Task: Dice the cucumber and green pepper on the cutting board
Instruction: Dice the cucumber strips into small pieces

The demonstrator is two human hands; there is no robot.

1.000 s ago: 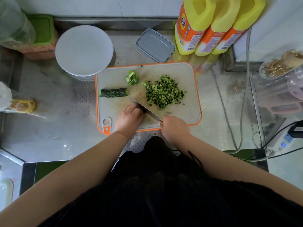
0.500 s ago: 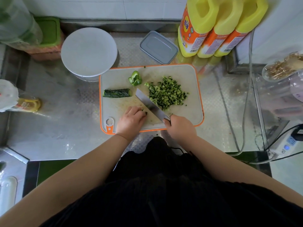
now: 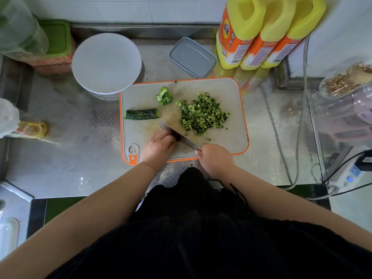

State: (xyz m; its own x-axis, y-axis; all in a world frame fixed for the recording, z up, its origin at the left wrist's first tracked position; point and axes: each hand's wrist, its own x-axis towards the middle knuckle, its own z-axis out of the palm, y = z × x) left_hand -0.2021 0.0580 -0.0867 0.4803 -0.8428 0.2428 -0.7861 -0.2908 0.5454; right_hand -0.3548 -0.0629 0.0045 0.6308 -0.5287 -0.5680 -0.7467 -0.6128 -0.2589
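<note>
Cucumber shows in three forms on the cutting board (image 3: 225, 91): a dark, uncut length (image 3: 142, 114) lies flat near the board's nine o'clock edge, a heap of diced cucumber (image 3: 203, 114) sits toward three o'clock of the board's middle, and a small dark piece (image 3: 178, 137) is pinned under the left hand (image 3: 159, 147) near the six o'clock edge. The left hand's fingers (image 3: 168, 136) are curled down onto that piece, knuckles toward the blade. The right hand (image 3: 216, 158) is wrapped round the handle of the knife (image 3: 177, 135), its fingers closed tight on it; the handle itself is hidden inside the fist. The blade slants from the fist toward ten o'clock, passing just beside the left knuckles, its tip near the board's middle. A chunk of green pepper (image 3: 164, 96) rests toward twelve o'clock of the uncut length, apart from it and from the heap. The board, white with an orange rim, lies on a steel bench (image 3: 76, 141). At eleven o'clock of the board stands a white bowl (image 3: 105, 63), its rim overlapping the board's corner. At twelve o'clock lies a grey lidded box (image 3: 192, 57), and at one o'clock stand three yellow bottles (image 3: 259, 31) with orange labels.
</note>
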